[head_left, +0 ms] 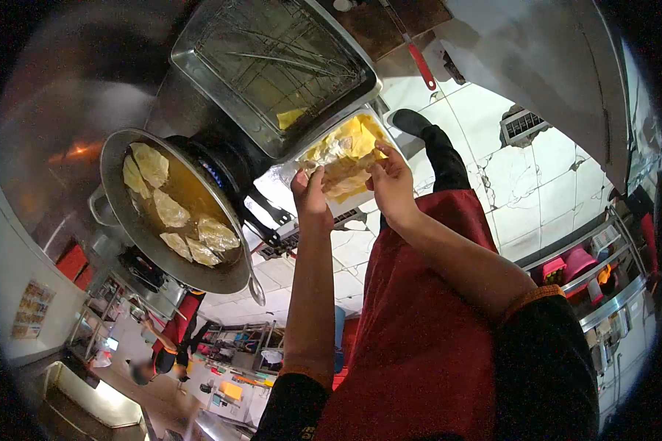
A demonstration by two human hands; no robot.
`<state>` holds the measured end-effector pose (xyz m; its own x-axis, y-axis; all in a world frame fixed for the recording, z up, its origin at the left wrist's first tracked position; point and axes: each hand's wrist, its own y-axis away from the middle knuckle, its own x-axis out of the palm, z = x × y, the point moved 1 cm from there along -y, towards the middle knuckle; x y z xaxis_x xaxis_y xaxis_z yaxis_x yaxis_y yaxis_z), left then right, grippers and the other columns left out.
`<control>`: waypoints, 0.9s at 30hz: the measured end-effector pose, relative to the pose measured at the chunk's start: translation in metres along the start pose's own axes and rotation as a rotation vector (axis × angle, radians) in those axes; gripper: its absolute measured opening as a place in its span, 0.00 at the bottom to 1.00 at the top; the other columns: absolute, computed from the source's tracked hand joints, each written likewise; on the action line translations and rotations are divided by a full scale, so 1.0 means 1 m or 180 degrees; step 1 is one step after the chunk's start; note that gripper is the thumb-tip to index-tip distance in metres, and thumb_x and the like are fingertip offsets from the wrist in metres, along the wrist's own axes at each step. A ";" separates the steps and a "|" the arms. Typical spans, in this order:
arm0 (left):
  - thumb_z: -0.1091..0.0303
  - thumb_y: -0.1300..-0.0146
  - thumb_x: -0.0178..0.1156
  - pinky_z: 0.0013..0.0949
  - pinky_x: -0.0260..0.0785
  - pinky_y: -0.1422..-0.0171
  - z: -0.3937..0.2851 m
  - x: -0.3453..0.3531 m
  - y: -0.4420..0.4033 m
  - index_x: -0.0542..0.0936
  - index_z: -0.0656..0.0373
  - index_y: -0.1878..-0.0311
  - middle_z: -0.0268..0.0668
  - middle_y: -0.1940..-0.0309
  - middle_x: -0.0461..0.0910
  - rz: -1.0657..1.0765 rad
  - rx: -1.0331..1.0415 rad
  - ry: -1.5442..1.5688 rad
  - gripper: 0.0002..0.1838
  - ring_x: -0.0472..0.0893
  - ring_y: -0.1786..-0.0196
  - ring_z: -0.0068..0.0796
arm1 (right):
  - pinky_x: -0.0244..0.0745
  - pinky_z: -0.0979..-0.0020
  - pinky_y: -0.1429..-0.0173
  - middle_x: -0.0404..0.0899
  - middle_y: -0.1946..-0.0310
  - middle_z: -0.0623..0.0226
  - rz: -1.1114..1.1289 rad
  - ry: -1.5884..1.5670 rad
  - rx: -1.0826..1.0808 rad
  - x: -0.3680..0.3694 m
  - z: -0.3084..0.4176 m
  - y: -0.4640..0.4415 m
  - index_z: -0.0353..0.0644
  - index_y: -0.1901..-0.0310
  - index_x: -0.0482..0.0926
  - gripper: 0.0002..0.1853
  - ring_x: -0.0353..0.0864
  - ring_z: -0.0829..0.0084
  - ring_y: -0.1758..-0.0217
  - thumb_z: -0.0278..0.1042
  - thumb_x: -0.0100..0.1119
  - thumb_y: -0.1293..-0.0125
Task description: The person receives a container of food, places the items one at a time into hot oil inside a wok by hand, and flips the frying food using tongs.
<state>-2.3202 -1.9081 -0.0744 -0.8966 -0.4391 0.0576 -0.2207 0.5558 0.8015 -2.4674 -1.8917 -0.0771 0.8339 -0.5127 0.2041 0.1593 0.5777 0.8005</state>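
Observation:
Pinched at its edges between both hands is a thin, translucent yellowish dough sheet (pixel 343 176). My left hand (pixel 311 192) grips its left side with thumb and fingers, and my right hand (pixel 392 182) does the same on the right. Just beneath them sits a white tray (pixel 376 117) of yellow dough pieces (pixel 357 138), partly hidden by the sheet and hands. To the left, a large wok (pixel 110 165) holds brownish oil (pixel 191 200) with several pale folded dough pieces (pixel 171 209) frying in it.
A rectangular metal pan (pixel 187 55) with a wire rack and one yellow scrap stands beyond my hands. Beside the wok, a blue burner flame (pixel 213 174) burns. A red-handled tool (pixel 421 67) lies upper right. Another person (pixel 165 356) works lower left. Shelving (pixel 588 275) stands right.

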 end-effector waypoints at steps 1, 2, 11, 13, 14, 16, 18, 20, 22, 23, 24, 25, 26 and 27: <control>0.72 0.37 0.57 0.34 0.63 0.38 0.005 -0.004 -0.001 0.63 0.65 0.39 0.41 0.45 0.72 -0.0222 0.0168 -0.0217 0.24 0.72 0.44 0.32 | 0.69 0.79 0.69 0.76 0.66 0.63 0.0047 0.0044 -0.0103 -0.001 -0.001 0.000 0.34 0.38 0.63 0.23 0.74 0.81 0.71 0.19 0.48 0.35; 0.71 0.38 0.58 0.35 0.62 0.37 0.009 -0.008 -0.002 0.60 0.65 0.37 0.42 0.43 0.69 -0.0444 0.0333 -0.0437 0.28 0.70 0.42 0.32 | 0.69 0.79 0.69 0.76 0.66 0.63 0.0046 0.0054 -0.0091 -0.002 -0.002 0.001 0.34 0.38 0.63 0.23 0.74 0.81 0.71 0.19 0.48 0.35; 0.70 0.36 0.56 0.36 0.59 0.34 0.009 -0.017 -0.004 0.55 0.65 0.35 0.44 0.40 0.66 -0.0319 0.0066 -0.0093 0.30 0.67 0.39 0.34 | 0.73 0.77 0.65 0.75 0.66 0.68 0.0237 -0.0188 0.0007 -0.003 0.005 0.005 0.37 0.38 0.64 0.22 0.74 0.81 0.70 0.25 0.50 0.33; 0.71 0.36 0.55 0.36 0.59 0.34 -0.001 -0.004 0.006 0.56 0.65 0.35 0.44 0.40 0.66 -0.0243 0.0103 -0.0168 0.29 0.67 0.39 0.34 | 0.73 0.77 0.64 0.75 0.66 0.69 0.0186 -0.0346 0.0154 -0.005 0.004 0.006 0.38 0.38 0.65 0.22 0.74 0.81 0.69 0.25 0.51 0.34; 0.72 0.35 0.53 0.36 0.59 0.34 -0.004 0.002 0.010 0.56 0.65 0.34 0.44 0.39 0.65 -0.0164 0.0144 -0.0250 0.28 0.67 0.38 0.34 | 0.73 0.77 0.64 0.75 0.66 0.69 0.0188 -0.0342 0.0154 -0.004 0.005 0.006 0.38 0.38 0.65 0.22 0.74 0.81 0.69 0.25 0.51 0.34; 0.68 0.34 0.53 0.39 0.62 0.36 0.004 -0.009 0.004 0.56 0.61 0.34 0.45 0.39 0.65 0.0094 0.0258 -0.0366 0.29 0.69 0.39 0.36 | 0.73 0.76 0.64 0.75 0.65 0.70 -0.0013 -0.0035 0.0297 0.000 0.011 0.008 0.40 0.39 0.67 0.21 0.74 0.81 0.69 0.25 0.51 0.34; 0.64 0.34 0.53 0.42 0.65 0.37 0.012 -0.015 0.001 0.56 0.57 0.33 0.45 0.39 0.65 0.0355 0.0365 -0.0488 0.29 0.70 0.40 0.39 | 0.73 0.77 0.65 0.75 0.66 0.70 0.0000 -0.0080 0.0221 -0.001 0.011 0.008 0.39 0.39 0.67 0.21 0.74 0.81 0.70 0.25 0.51 0.34; 0.64 0.34 0.53 0.42 0.67 0.38 0.019 -0.020 -0.002 0.55 0.58 0.32 0.46 0.39 0.65 0.0059 0.0438 -0.0589 0.30 0.72 0.42 0.40 | 0.72 0.77 0.65 0.75 0.67 0.69 0.0028 -0.0122 0.0130 -0.002 0.011 0.006 0.39 0.39 0.68 0.21 0.73 0.81 0.70 0.24 0.51 0.34; 0.69 0.35 0.54 0.39 0.62 0.35 0.013 -0.014 0.005 0.56 0.61 0.34 0.46 0.38 0.63 -0.0079 0.0407 -0.0505 0.29 0.69 0.39 0.39 | 0.70 0.78 0.67 0.74 0.70 0.70 0.0113 0.0029 0.0164 -0.006 0.011 0.006 0.39 0.40 0.68 0.20 0.72 0.82 0.71 0.24 0.51 0.34; 0.74 0.36 0.54 0.36 0.58 0.32 0.010 -0.013 0.009 0.58 0.64 0.35 0.45 0.37 0.62 -0.0212 0.0378 -0.0428 0.27 0.67 0.37 0.38 | 0.70 0.78 0.67 0.74 0.70 0.70 0.0112 0.0031 0.0170 -0.008 0.010 0.006 0.39 0.40 0.68 0.20 0.72 0.82 0.71 0.24 0.51 0.34; 0.74 0.36 0.54 0.36 0.58 0.32 0.011 -0.013 0.013 0.58 0.64 0.35 0.45 0.37 0.62 -0.0216 0.0370 -0.0430 0.27 0.67 0.37 0.38 | 0.69 0.78 0.68 0.74 0.71 0.70 0.0178 0.0140 0.0074 -0.011 0.009 0.006 0.39 0.41 0.69 0.19 0.71 0.82 0.73 0.24 0.51 0.34; 0.73 0.36 0.56 0.36 0.58 0.32 0.010 -0.013 0.016 0.59 0.64 0.36 0.46 0.37 0.62 -0.0307 0.0613 -0.0882 0.28 0.66 0.37 0.38 | 0.68 0.79 0.69 0.73 0.73 0.71 0.0248 0.0248 -0.0025 -0.013 0.008 0.006 0.38 0.42 0.70 0.18 0.71 0.82 0.74 0.24 0.51 0.34; 0.71 0.37 0.58 0.36 0.58 0.32 0.010 -0.012 0.020 0.60 0.63 0.37 0.47 0.38 0.62 -0.0395 0.0857 -0.1331 0.28 0.66 0.37 0.39 | 0.68 0.79 0.69 0.73 0.73 0.71 0.0248 0.0251 -0.0024 -0.016 0.005 0.004 0.38 0.42 0.70 0.18 0.71 0.82 0.74 0.24 0.51 0.34; 0.71 0.37 0.58 0.36 0.58 0.32 0.011 -0.011 0.025 0.60 0.63 0.37 0.47 0.38 0.62 -0.0395 0.0852 -0.1326 0.28 0.66 0.37 0.39 | 0.67 0.79 0.69 0.73 0.74 0.72 0.0287 0.0474 -0.0364 -0.017 0.003 0.002 0.37 0.43 0.71 0.17 0.70 0.82 0.75 0.24 0.52 0.34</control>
<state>-2.3204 -1.8813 -0.0616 -0.9223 -0.2250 -0.3143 -0.3771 0.7026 0.6035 -2.4835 -1.8839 -0.0773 0.9151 -0.3611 0.1796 0.1325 0.6897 0.7119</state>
